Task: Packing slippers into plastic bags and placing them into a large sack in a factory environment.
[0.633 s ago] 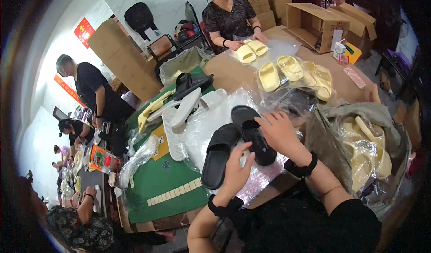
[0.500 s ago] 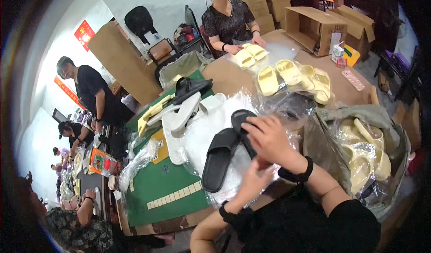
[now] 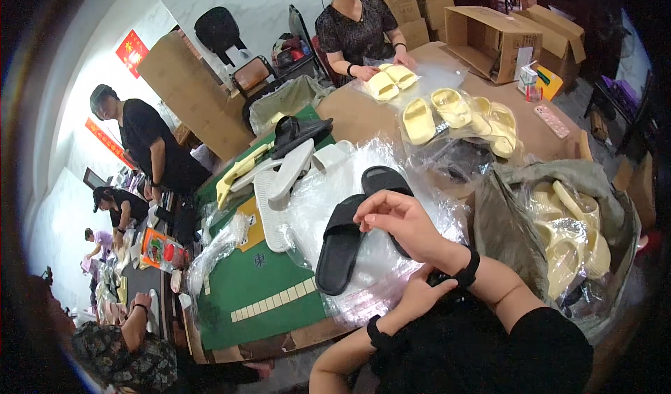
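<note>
A pair of black slippers, one nearer [image 3: 337, 254] and one farther [image 3: 383, 177], lies on a stack of clear plastic bags [image 3: 367, 299]. Over the slippers hovers my right hand [image 3: 400, 220], its fingers loosely curled and apart from the thumb, with nothing in it. My left hand [image 3: 416, 303] is at my right wrist. Its thumb and fingers close around the black wristband [image 3: 470, 271] there; part of its fingers is hidden behind the right hand. Grey slippers [image 3: 297, 167] lie left of the bags, with a black slipper [image 3: 300, 134] beyond them.
To the right, an open sack [image 3: 507, 212] holds bagged cream slippers [image 3: 566, 254]. Several cream slippers [image 3: 451, 107] lie across the table near a co-worker [image 3: 356, 30]. A green mat [image 3: 269, 282] with a row of tiles [image 3: 276, 302] is at left. Cardboard boxes [image 3: 482, 34] stand behind.
My left hand has drawn back toward me, down to the right wrist. My right hand has come slightly lower and left, its fingers curling off the farther slipper. The slippers stay in place.
</note>
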{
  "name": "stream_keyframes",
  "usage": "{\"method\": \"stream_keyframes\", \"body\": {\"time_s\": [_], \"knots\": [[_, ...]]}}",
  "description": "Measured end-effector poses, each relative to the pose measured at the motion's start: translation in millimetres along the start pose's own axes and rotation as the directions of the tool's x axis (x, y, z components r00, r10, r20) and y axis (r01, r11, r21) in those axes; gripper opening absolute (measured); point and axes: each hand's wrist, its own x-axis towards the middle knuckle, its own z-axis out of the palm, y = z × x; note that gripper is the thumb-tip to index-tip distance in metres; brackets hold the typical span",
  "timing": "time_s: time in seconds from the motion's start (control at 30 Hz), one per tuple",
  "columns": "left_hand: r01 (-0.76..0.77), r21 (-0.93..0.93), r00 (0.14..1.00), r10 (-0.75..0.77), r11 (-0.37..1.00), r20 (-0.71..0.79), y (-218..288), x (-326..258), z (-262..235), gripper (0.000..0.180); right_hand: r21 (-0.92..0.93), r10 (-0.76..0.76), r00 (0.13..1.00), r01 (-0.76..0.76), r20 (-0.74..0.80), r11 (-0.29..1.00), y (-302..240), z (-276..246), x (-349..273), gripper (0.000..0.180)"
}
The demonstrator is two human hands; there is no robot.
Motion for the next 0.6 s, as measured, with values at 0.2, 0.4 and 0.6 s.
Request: {"method": "stream_keyframes", "body": {"time_s": [0.2,0.4,0.6], "knots": [[-0.126,0.161,0.980,0.149,0.979,-0.135,13.1,11.5,-32.4,0.040,-0.060,0.083,0.994,-0.088,-0.074,0.994,8.4,-13.7,-9.5,0.017],[-0.393,0.398,0.627,0.558,0.829,-0.543,55.4,27.4,-86.9,0.023,-0.429,-0.096,0.994,0.069,-0.043,0.901,30.1,-20.1,-36.0,0.027],[-0.442,0.367,0.532,0.569,0.819,-0.627,78.3,22.8,-98.0,0.027,-0.700,0.660,0.611,-0.229,0.437,0.676,34.0,10.6,-56.0,0.051]]}}
